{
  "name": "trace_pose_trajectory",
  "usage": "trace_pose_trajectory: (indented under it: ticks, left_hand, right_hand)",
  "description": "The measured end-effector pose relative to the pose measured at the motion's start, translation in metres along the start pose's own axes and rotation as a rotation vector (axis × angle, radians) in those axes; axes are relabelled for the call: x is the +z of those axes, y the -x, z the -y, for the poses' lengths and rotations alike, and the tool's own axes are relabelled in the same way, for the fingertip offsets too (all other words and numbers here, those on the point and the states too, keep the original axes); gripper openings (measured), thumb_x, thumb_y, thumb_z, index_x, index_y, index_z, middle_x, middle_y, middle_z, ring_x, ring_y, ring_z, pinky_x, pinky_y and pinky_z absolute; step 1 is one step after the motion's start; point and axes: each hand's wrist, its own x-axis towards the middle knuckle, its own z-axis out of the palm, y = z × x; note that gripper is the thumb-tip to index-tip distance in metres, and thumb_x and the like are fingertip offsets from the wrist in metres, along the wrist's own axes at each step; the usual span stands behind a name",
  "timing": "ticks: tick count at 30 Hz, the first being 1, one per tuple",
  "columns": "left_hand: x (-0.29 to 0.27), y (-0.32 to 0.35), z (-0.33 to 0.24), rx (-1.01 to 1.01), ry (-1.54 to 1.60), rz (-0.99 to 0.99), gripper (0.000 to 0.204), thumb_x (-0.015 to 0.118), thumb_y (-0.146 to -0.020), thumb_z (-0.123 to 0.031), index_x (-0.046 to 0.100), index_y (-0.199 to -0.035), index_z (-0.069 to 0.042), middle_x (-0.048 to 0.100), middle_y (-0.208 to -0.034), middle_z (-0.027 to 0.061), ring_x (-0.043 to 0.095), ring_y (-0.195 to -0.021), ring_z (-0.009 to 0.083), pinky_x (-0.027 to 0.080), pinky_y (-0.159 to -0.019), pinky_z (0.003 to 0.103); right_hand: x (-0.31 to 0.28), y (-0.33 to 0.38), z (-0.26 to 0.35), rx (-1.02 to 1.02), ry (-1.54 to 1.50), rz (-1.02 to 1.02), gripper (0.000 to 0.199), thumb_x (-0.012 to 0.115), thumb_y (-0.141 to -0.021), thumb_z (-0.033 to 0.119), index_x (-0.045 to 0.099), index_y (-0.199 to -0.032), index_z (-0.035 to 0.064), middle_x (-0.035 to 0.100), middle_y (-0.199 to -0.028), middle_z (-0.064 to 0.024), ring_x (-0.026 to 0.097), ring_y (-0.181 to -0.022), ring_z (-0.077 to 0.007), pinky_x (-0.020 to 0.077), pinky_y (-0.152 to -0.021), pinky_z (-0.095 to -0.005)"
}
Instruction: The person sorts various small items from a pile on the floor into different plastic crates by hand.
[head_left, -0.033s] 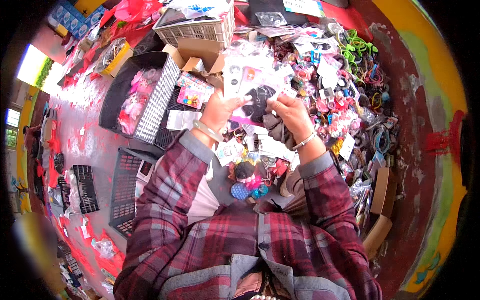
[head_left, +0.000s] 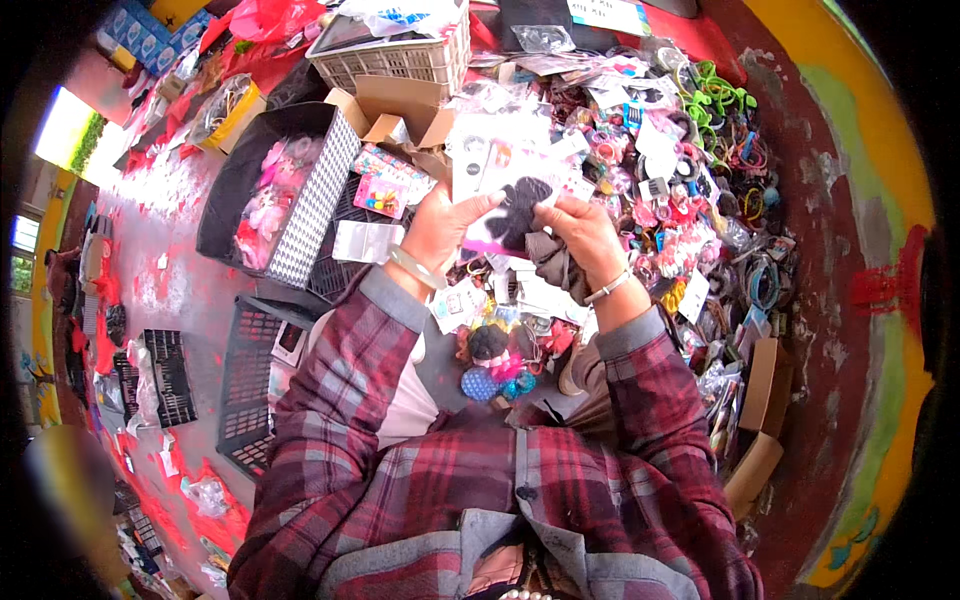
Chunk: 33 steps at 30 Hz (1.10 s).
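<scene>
Between my two hands is a white and pink card (head_left: 490,170) with a dark, gathered fabric hair accessory (head_left: 522,208) lying on its front. My left hand (head_left: 440,222) pinches the card's left edge, thumb stretched over the front. At the right edge my right hand (head_left: 583,232) is closed, its thumb and fingertips against the card beside the dark hair accessory. A grey-brown fabric piece (head_left: 552,262) hangs just under my right hand; whether the fingers grip it too is hidden. Below, several hair ornaments, among them a blue dotted one (head_left: 478,383), lie between my legs.
A large pile of hair ties and packaged accessories (head_left: 650,200) spreads ahead and to the right. On the left are a houndstooth-sided box (head_left: 315,195) with pink pieces and a dark plastic crate (head_left: 240,385). An opened cardboard box (head_left: 400,100) and a pale basket (head_left: 395,62) stand beyond.
The card and the dark hair accessory have tilted and shifted slightly to the right. Both hands keep nearly the same place and grip.
</scene>
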Motion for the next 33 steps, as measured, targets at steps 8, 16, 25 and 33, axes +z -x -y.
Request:
trace_pose_trajectory:
  ticks: [8,16,25,33]
  left_hand:
    - [-0.015,-0.004,-0.009,-0.296,0.436,0.057,0.05,0.042,-0.092,-0.039,0.045,-0.123,0.0,0.055,-0.116,0.0109,0.056,-0.101,0.0216,0.045,-0.086,0.032]
    - [-0.023,-0.011,0.034,-0.265,0.632,0.087,0.036,0.04,-0.091,-0.021,0.046,-0.119,0.002,0.056,-0.11,0.0128,0.057,-0.096,0.0207,0.048,-0.082,0.033]
    - [-0.016,-0.006,0.016,-0.219,0.598,0.191,0.033,0.05,-0.088,-0.018,0.049,-0.116,0.0,0.059,-0.107,0.0112,0.057,-0.097,0.0197,0.048,-0.082,0.03]
    - [-0.051,-0.033,0.001,-0.279,0.328,-0.141,0.022,0.061,-0.079,-0.005,0.056,-0.101,0.0,0.063,-0.089,0.0092,0.063,-0.08,0.0204,0.052,-0.074,0.035]
  right_hand:
    - [-0.005,-0.002,0.011,0.295,-0.664,0.232,0.008,0.058,-0.084,0.011,0.061,-0.082,0.0035,0.062,-0.069,-0.003,0.059,-0.056,-0.0116,0.0485,-0.051,-0.0231]
    - [0.019,-0.007,-0.003,0.379,-0.681,0.285,0.009,0.059,-0.084,0.012,0.061,-0.083,0.0031,0.061,-0.071,-0.0021,0.059,-0.06,-0.0108,0.0476,-0.054,-0.0231]
    - [-0.005,-0.008,-0.004,0.367,-0.563,0.097,0.011,0.059,-0.083,0.01,0.063,-0.085,0.0001,0.063,-0.077,-0.0043,0.06,-0.064,-0.0129,0.0472,-0.057,-0.0226]
    - [-0.049,-0.011,0.005,0.2,-0.356,-0.095,0.016,0.058,-0.085,0.013,0.063,-0.092,-0.0009,0.063,-0.077,-0.0037,0.058,-0.062,-0.0106,0.0469,-0.057,-0.0219]
